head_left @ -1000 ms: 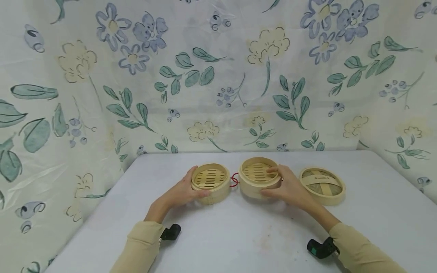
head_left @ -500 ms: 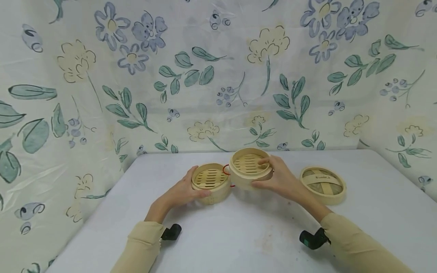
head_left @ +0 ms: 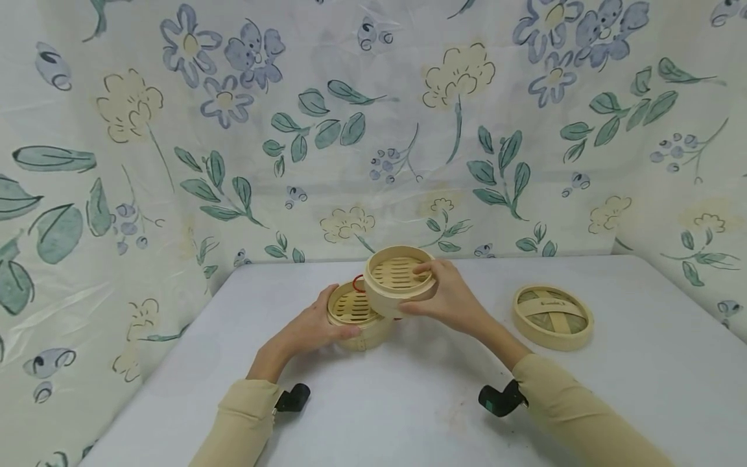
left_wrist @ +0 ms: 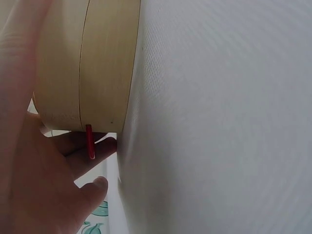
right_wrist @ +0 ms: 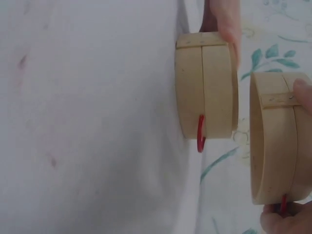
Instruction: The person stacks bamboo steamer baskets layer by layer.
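Holding a bamboo steamer basket (head_left: 400, 279) off the tabletop (head_left: 408, 402), the right hand (head_left: 452, 299) has its grip closed round the basket's side wall, thumb on the near side and fingers over the far rim. This raised basket hangs above and slightly to the right of a second steamer basket (head_left: 354, 318), overlapping its right edge in the head view; the right wrist view shows a clear gap between the two, so they are apart. The second basket stands flat on the tabletop, and the left hand (head_left: 318, 324) clasps it with its grip curled round the left and near side, thumb along the front wall. Each basket shows a slatted floor inside and a small red loop (right_wrist: 200, 134) at its wall; in the left wrist view the lower basket's loop (left_wrist: 89, 141) lies just beside the fingers. Well apart to the right, a woven bamboo lid (head_left: 552, 316) lies on the tabletop. Both forearms wear tan sleeves (head_left: 242, 421), each with a small black camera at the wrist. A flowered cloth (head_left: 373, 130) hangs behind and to both sides.
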Available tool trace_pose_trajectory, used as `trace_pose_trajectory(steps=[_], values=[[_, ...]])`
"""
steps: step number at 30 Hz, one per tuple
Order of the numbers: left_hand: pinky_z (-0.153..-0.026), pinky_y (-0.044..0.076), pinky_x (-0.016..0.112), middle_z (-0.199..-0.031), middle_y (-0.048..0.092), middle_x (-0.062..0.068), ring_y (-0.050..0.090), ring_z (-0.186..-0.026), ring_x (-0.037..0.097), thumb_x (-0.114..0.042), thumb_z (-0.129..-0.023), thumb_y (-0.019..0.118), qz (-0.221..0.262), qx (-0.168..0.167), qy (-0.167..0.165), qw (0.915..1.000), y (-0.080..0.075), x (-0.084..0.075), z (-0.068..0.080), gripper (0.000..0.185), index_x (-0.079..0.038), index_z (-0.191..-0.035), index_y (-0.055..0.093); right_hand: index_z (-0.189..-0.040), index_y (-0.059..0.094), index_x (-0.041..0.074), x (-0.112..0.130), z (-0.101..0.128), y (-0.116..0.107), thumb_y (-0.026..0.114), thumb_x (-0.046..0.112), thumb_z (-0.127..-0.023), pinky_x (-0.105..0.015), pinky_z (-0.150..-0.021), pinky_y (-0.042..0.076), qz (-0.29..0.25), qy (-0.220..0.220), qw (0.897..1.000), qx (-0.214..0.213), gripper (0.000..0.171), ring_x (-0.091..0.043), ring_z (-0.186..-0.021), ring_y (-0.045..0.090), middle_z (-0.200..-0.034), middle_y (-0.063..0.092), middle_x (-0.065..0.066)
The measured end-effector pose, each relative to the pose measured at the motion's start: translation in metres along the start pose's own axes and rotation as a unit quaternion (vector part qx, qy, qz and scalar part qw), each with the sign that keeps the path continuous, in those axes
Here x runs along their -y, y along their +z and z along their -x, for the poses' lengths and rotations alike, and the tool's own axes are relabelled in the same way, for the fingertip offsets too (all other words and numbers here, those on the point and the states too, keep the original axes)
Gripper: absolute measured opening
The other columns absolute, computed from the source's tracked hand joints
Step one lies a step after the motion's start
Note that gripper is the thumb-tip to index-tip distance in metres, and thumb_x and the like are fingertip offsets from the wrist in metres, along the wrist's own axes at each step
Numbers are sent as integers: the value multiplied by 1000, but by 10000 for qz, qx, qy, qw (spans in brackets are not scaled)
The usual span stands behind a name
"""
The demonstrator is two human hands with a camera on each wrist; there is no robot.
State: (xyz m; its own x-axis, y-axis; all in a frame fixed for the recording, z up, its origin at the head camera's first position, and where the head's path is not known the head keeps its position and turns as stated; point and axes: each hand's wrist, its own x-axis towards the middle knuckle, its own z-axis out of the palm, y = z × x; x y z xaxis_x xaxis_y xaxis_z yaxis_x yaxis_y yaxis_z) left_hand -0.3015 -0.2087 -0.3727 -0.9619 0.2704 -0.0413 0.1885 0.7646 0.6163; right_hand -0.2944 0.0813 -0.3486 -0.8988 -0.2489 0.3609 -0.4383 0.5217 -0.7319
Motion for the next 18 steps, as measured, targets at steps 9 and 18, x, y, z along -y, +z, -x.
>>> trace_pose_trajectory(steps=[9, 18], values=[[-109, 36, 56, -146, 47, 14, 47, -132, 32, -63, -73, 78, 73, -24, 27, 10000, 0, 0, 1, 117, -14, -157, 12, -126, 56, 10, 7, -8, 21, 89, 40, -70, -46, -109, 39, -25, 102, 9999, 55, 71, -29, -129, 43, -138, 46, -13], [-109, 37, 56, -147, 44, 25, 47, -133, 36, -61, -70, 81, 189, -46, -122, 9997, -1, 0, -2, 127, -4, -155, 6, -126, 58, 9, 20, -13, 42, 88, 41, -71, -49, -109, 38, -118, 108, 9999, 49, 71, -30, -129, 44, -140, 46, -15]])
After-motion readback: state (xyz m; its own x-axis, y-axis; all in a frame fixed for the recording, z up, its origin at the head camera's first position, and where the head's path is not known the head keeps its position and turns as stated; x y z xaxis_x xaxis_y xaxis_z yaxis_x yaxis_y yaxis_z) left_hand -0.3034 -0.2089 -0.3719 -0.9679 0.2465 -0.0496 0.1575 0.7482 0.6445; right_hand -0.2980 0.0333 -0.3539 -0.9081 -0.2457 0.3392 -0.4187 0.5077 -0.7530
